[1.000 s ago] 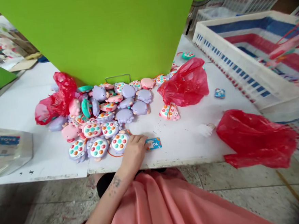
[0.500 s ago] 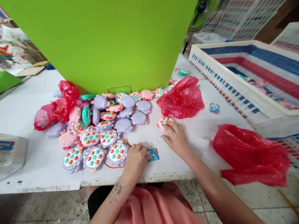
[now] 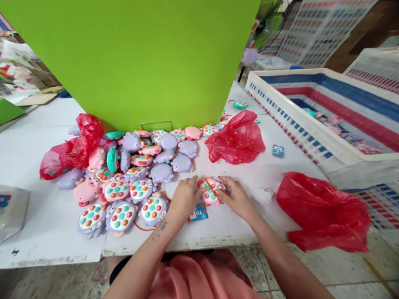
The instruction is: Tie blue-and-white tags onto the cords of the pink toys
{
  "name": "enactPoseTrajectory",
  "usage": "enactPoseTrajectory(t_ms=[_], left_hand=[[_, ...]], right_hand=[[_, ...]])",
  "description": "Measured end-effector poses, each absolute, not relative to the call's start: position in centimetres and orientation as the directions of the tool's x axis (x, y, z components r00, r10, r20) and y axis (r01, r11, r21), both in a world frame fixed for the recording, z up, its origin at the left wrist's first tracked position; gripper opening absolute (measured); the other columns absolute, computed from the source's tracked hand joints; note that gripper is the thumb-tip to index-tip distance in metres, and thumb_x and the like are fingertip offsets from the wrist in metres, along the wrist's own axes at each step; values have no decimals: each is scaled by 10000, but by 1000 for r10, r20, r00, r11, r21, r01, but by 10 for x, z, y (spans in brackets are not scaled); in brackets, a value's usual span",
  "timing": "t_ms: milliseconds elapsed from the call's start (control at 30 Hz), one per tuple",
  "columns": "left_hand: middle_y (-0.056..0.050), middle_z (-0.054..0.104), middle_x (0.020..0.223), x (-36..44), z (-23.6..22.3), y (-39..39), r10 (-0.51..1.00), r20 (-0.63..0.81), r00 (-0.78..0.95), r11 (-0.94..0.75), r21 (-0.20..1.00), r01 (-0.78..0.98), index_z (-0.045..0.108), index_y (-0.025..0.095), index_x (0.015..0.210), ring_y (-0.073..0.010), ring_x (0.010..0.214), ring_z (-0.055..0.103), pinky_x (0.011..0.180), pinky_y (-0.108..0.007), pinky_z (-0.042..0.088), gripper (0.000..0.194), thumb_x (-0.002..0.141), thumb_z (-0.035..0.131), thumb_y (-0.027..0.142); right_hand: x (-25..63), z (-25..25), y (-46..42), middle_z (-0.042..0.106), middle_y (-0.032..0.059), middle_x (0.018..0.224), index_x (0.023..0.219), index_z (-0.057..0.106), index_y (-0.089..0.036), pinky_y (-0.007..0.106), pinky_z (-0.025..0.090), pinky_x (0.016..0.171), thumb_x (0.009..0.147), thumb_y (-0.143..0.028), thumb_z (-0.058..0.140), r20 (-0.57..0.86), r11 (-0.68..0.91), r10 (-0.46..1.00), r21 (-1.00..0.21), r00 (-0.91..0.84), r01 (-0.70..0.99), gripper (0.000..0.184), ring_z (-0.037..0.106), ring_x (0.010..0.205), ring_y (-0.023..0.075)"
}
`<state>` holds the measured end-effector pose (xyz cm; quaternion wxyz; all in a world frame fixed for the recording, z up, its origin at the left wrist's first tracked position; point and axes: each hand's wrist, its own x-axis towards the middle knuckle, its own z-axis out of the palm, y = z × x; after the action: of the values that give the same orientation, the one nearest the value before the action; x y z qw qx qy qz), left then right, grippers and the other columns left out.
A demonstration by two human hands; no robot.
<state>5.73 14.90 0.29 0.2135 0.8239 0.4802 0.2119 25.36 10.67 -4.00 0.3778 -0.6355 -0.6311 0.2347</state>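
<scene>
A pink toy with coloured buttons and an orange cord (image 3: 210, 192) lies on the white table (image 3: 44, 224) near the front edge. My left hand (image 3: 185, 198) and my right hand (image 3: 236, 196) both grip it, one on each side. A blue card tag (image 3: 197, 212) lies partly under my left hand. A pile of purple and pink button toys (image 3: 136, 172) spreads just left of my hands.
A tall green board (image 3: 135, 58) stands behind the pile. Red plastic bags lie at left (image 3: 72, 147), middle (image 3: 238, 140) and over the table's right edge (image 3: 323, 211). A big white crate (image 3: 324, 131) with toys stands right. A clear bag stack (image 3: 2, 211) sits far left.
My right hand came into view, took the pink toy from beside the middle red bag and drew it toward me. My left hand left the blue tag and closed on the toy.
</scene>
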Motion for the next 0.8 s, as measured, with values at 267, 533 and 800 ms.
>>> enactPoseTrajectory(t_ms=[267, 533, 800], left_hand=[[-16, 674, 730, 73, -4, 166, 887, -101, 450, -58, 944, 326, 679, 126, 926, -135, 607, 570, 576, -229, 429, 376, 813, 495, 434], [-49, 655, 744, 44, 2, 170, 929, -180, 323, 160, 983, 88, 631, 125, 791, -127, 652, 587, 639, -252, 477, 366, 767, 552, 482], [9, 592, 646, 20, 14, 169, 934, -180, 309, 69, 938, 339, 603, 148, 782, -84, 493, 483, 505, -203, 394, 288, 806, 510, 419]], right_hand=[[242, -32, 101, 539, 75, 1212, 1320, 403, -250, 354, 455, 917, 777, -268, 625, 155, 137, 983, -975, 96, 172, 586, 539, 1072, 194], [243, -17, 121, 602, 66, 1129, 1295, 426, -234, 349, 481, 857, 783, -247, 612, 31, 35, 988, -999, -153, 20, 545, 586, 999, 195], [240, -6, 145, 616, 58, 1075, 1303, 444, -209, 275, 500, 740, 789, -244, 595, -29, 6, 920, -996, -390, 90, 536, 599, 893, 157]])
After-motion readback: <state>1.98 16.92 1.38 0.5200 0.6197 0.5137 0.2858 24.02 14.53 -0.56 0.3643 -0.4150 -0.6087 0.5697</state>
